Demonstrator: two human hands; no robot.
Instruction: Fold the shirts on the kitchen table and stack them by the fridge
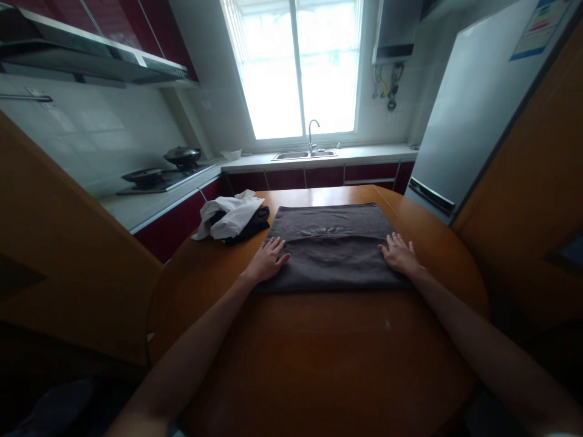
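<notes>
A dark grey towel point(332, 243) lies spread flat on a round wooden table point(319, 346), with a fold line across its middle. My left hand point(268, 257) rests flat on the towel's left edge, fingers stretched out. My right hand point(399, 252) lies flat on the towel's right edge, fingers spread. Neither hand holds anything.
A heap of white and black cloth point(232, 218) sits on the table left of the towel. Behind are a counter with a sink point(304, 155) under a bright window, a stove with pans point(164, 173) at left, and a fridge point(469, 115) at right.
</notes>
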